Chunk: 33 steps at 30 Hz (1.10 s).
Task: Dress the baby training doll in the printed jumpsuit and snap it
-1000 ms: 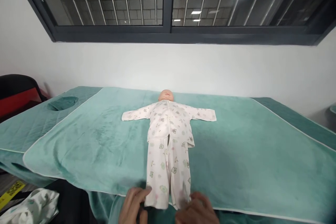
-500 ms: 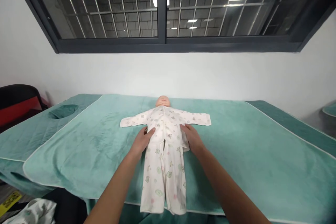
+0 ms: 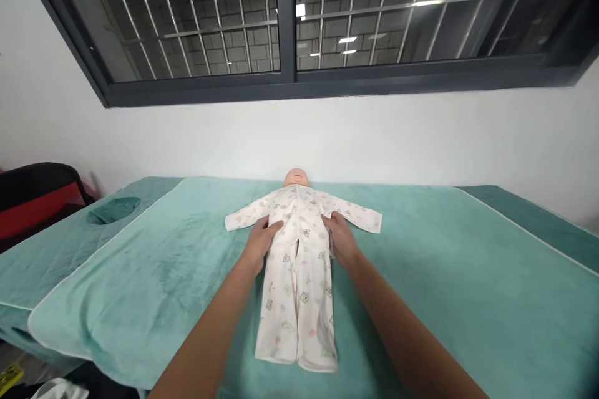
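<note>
A baby doll (image 3: pixel 296 176) lies on its back on a teal towel (image 3: pixel 421 274), dressed in a white printed top (image 3: pixel 304 209) and matching trousers (image 3: pixel 297 299), its sleeves spread out sideways. My left hand (image 3: pixel 261 238) grips the doll's waist on the left side, thumb lying over the top's hem. My right hand (image 3: pixel 340 238) clasps the waist on the right side, fingers curled round the cloth. Both forearms reach in from the bottom edge.
The towel covers a teal massage bed (image 3: pixel 56 243) with a face hole (image 3: pixel 113 209) at the left. A black and red chair (image 3: pixel 35 196) stands at far left. A white wall and a barred dark window (image 3: pixel 290 12) rise behind the bed.
A second ago both hands were at the trouser cuffs near the bed's edge; they went up to the doll's waist. Since half a second ago they closed in tighter there.
</note>
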### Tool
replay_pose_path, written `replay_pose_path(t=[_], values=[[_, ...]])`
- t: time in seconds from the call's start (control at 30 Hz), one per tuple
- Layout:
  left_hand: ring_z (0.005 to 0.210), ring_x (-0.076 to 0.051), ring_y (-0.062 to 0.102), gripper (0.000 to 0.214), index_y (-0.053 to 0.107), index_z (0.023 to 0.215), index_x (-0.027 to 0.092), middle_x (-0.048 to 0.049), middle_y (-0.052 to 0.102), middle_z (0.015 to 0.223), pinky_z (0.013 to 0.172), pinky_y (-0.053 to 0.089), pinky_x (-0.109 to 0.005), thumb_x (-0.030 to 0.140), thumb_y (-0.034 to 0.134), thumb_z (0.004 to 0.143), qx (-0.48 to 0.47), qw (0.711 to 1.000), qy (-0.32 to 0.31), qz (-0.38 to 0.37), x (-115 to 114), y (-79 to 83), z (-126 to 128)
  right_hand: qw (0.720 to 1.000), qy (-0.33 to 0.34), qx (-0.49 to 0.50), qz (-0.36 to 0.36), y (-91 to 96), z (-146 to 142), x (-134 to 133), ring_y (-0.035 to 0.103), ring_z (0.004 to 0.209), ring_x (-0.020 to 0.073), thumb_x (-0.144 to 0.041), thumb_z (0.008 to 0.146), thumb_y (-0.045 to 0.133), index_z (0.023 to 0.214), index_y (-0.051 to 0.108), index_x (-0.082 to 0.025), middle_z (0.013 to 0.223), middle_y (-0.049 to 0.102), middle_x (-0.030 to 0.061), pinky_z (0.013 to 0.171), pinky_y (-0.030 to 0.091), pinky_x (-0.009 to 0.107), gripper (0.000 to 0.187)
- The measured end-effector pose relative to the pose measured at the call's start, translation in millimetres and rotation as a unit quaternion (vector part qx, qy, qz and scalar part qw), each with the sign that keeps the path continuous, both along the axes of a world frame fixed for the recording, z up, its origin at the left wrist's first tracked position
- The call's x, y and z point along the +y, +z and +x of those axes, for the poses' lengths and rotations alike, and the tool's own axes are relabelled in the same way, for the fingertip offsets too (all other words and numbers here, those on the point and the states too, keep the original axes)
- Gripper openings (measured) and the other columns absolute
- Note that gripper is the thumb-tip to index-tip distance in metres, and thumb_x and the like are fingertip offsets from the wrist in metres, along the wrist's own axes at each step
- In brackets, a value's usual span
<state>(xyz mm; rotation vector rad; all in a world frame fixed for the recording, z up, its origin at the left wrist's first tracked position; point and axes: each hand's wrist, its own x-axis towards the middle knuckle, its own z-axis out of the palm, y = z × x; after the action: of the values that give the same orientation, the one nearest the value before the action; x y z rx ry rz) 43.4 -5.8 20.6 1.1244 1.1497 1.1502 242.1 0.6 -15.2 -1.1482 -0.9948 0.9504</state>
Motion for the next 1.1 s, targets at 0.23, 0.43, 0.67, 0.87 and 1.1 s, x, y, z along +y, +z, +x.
replay_pose_path(t=[0.23,0.43,0.67,0.87,1.1], values=[[0.117,-0.026,0.056,0.047,0.061,0.119,0.021,-0.009,0.058,0.131,0.096,0.046,-0.035,0.051,0.057,0.083,0.12,0.987,0.1,0.039,12,-34.2,1,0.995,-0.013,-0.09,-0.048,-20.7,20,13,0.061,0.098,0.0224,-0.05,0.074,0.06,0.098,0.056,-0.019,0.104,0.064,0.0062,0.084,0.049,0.032,0.039],[0.106,-0.023,0.058,0.041,0.06,0.115,0.019,-0.0079,0.063,0.119,0.09,0.046,-0.034,0.048,0.052,0.086,0.136,0.98,0.14,0.042,8,-39.6,-2,0.969,-0.072,-0.237,-0.022,-23.2,32,-1,0.048,0.118,0.0264,-0.025,0.073,0.055,0.12,0.055,-0.019,0.13,0.05,0.0105,0.095,0.044,0.04,0.047],[0.098,-0.021,0.059,0.033,0.059,0.111,0.02,-0.0075,0.065,0.11,0.088,0.045,-0.035,0.039,0.048,0.087,0.172,0.968,0.166,0.069,-14,-47.2,-12,0.89,0.0,-0.456,0.003,-22.7,15,-62,0.05,0.115,0.0225,-0.018,0.086,0.036,0.115,0.06,-0.022,0.12,0.059,0.0061,0.098,0.042,0.037,0.038],[0.092,-0.021,0.06,0.026,0.062,0.1,0.02,-0.0059,0.066,0.099,0.084,0.045,-0.034,0.036,0.043,0.089,0.214,0.957,0.145,0.128,-55,-58.3,-29,0.842,-0.071,-0.534,0.027,-43.8,18,-138,0.051,0.116,0.0221,-0.022,0.091,0.038,0.113,0.06,-0.019,0.125,0.057,0.0061,0.098,0.044,0.038,0.031],[0.088,-0.021,0.061,0.025,0.061,0.101,0.02,-0.0051,0.067,0.094,0.082,0.045,-0.033,0.032,0.044,0.088,0.214,0.958,0.11,0.153,-80,-62.5,-36,0.775,-0.116,-0.611,0.113,-63.8,12,-183,0.051,0.119,0.0245,-0.029,0.095,0.041,0.116,0.06,-0.02,0.131,0.055,0.0065,0.096,0.046,0.043,0.03]])
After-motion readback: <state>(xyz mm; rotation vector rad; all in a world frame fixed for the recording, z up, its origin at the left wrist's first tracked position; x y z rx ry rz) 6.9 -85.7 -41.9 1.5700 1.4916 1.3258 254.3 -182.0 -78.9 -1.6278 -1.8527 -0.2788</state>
